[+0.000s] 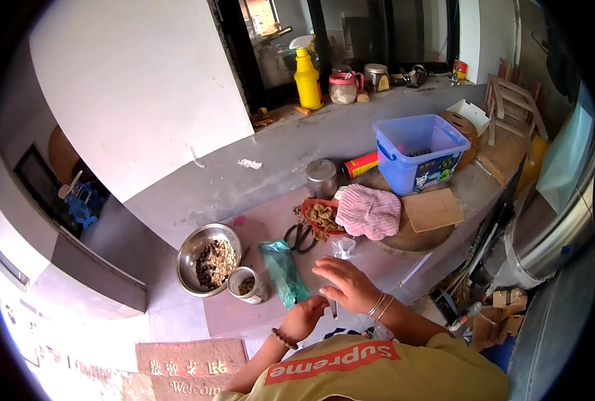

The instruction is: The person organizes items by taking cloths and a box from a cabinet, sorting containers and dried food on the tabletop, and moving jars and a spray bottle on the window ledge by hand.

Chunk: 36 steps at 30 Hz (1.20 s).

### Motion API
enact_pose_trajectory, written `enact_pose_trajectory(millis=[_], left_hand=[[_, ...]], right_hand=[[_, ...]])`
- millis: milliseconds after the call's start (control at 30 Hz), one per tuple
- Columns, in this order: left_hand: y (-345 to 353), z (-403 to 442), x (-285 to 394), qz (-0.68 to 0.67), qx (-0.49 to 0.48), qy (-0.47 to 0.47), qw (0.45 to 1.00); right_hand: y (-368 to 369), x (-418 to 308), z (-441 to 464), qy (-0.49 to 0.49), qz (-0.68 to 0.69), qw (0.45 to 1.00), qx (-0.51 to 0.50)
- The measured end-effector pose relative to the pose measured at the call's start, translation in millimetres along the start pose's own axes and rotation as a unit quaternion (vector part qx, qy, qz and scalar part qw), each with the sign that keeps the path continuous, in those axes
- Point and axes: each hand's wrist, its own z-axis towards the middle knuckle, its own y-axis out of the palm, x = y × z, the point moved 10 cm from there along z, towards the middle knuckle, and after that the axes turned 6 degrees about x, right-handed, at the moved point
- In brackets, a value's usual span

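My left hand [301, 318], with a bead bracelet, is closed low in front of my body. A thin, dark, pointed piece [333, 309] sticks out beside its fingertips; its kind is unclear. My right hand [348, 286], wearing bangles, is just to the right with its fingers stretched out. Nearest to the hands is a green plastic bag [282, 273] lying on the table. Left of it stand a cup [247, 286] with dark pieces inside and a steel bowl [185, 267] holding dark and pale pieces. Black-handled scissors [299, 238] lie behind the bag.
A red basket [313, 206] of brownish pieces sits beside a folded pink cloth [369, 211]. Behind are a metal canister [321, 178], a red can [360, 164] and a blue plastic bin [394, 168]. A yellow spray bottle [307, 79] stands on the ledge. A welcome mat [190, 357] lies on the floor.
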Motion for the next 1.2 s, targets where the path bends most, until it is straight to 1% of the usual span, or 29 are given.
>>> enact_pose_trajectory(millis=[33,100,133,167,200,233,267,300,367,400,433,500,533,567,633,667,733,767,833,900,967,1000,1033,1067,1100,1133,1167,1200], left_hand=[[-2.7,-0.5,2.7,0.0,0.002,0.0,1.0],[-10.2,-3.7,-4.9,-0.147,0.018,-0.087,0.985],[-18.1,-3.8,4.8,-0.17,0.049,-0.047,0.983],[-19.8,-4.2,7.2,-0.17,0.05,-0.046,0.983],[-25.4,-3.7,11.2,-0.182,0.068,-0.034,0.98],[-30.6,-3.4,15.9,-0.193,0.085,-0.022,0.977],[-34.8,-3.7,26.0,-0.211,0.105,0.002,0.972],[-32.5,-2.1,26.0,-0.211,0.103,0.005,0.972],[-35.3,-5.9,29.8,-0.256,0.138,0.049,0.955],[-32.9,-7.4,29.3,-0.26,0.141,0.042,0.954],[-30.2,-7.0,31.7,-0.26,0.14,0.043,0.954],[-29.7,-7.2,44.7,-0.184,0.156,0.088,0.967],[-27.0,-9.4,44.1,-0.138,0.15,0.109,0.973],[-26.1,-7.5,42.0,-0.139,0.149,0.111,0.973],[-32.5,-8.0,45.8,-0.147,0.182,0.15,0.961],[-33.2,-8.6,47.2,-0.147,0.183,0.15,0.96],[-36.4,-9.8,46.1,-0.096,0.202,0.121,0.967],[-38.5,-8.4,45.6,-0.096,0.203,0.122,0.967],[-51.4,-6.8,39.8,-0.038,0.248,0.103,0.962],[-55.3,-5.6,30.8,-0.031,0.261,0.086,0.961],[-60.1,-4.0,25.6,-0.056,0.279,0.078,0.955],[-58.2,-2.5,30.0,-0.059,0.259,0.077,0.961],[-57.4,-3.2,29.5,-0.059,0.258,0.074,0.962],[-53.3,-3.4,32.0,-0.05,0.244,0.084,0.965],[-49.4,-3.5,34.2,-0.041,0.231,0.095,0.967],[-47.9,-3.5,41.0,0.021,0.237,0.136,0.962],[-47.5,-2.9,38.6,0.021,0.238,0.133,0.962],[-44.6,-3.3,39.6,0.028,0.229,0.145,0.962]], right_hand=[[3.1,7.4,-4.9,-0.002,0.0,1.0,-0.001],[18.2,24.8,-20.6,0.02,-0.041,0.997,-0.055],[25.2,30.4,-29.0,0.043,-0.032,0.995,-0.085],[26.0,25.5,-31.7,0.042,-0.033,0.995,-0.085],[32.7,32.9,-37.9,0.149,0.096,0.978,-0.112],[42.5,37.7,-46.4,0.253,0.223,0.932,-0.135],[52.6,36.2,-52.8,0.297,0.262,0.902,-0.174],[58.0,38.2,-55.4,0.296,0.26,0.903,-0.172],[70.8,35.5,-57.8,0.258,0.392,0.873,-0.129],[76.6,34.7,-57.7,0.244,0.425,0.861,-0.136],[78.9,35.8,-59.4,0.244,0.425,0.861,-0.135],[89.5,29.6,-63.1,0.333,0.582,0.729,-0.138],[89.4,29.9,-62.4,0.333,0.581,0.73,-0.136],[88.7,27.6,-60.8,0.319,0.588,0.731,-0.136],[87.0,23.2,-57.4,0.292,0.602,0.731,-0.136],[86.6,22.7,-56.9,0.292,0.601,0.731,-0.137],[81.3,28.5,-56.1,0.315,0.61,0.72,-0.095],[80.1,28.2,-55.5,0.316,0.61,0.721,-0.096],[79.5,28.8,-56.7,0.329,0.626,0.701,-0.093],[81.9,27.3,-58.6,0.33,0.615,0.709,-0.102],[86.0,24.7,-59.5,0.332,0.604,0.716,-0.11],[93.3,16.7,-62.0,0.335,0.623,0.692,-0.142],[100.7,7.8,-64.7,0.338,0.642,0.666,-0.174],[100.8,5.0,-63.5,0.319,0.642,0.682,-0.143],[101.7,4.6,-64.2,0.321,0.643,0.68,-0.144],[103.2,2.9,-64.3,0.312,0.622,0.7,-0.163],[105.0,1.4,-64.7,0.302,0.599,0.719,-0.183],[105.0,1.3,-64.5,0.304,0.62,0.702,-0.173]])
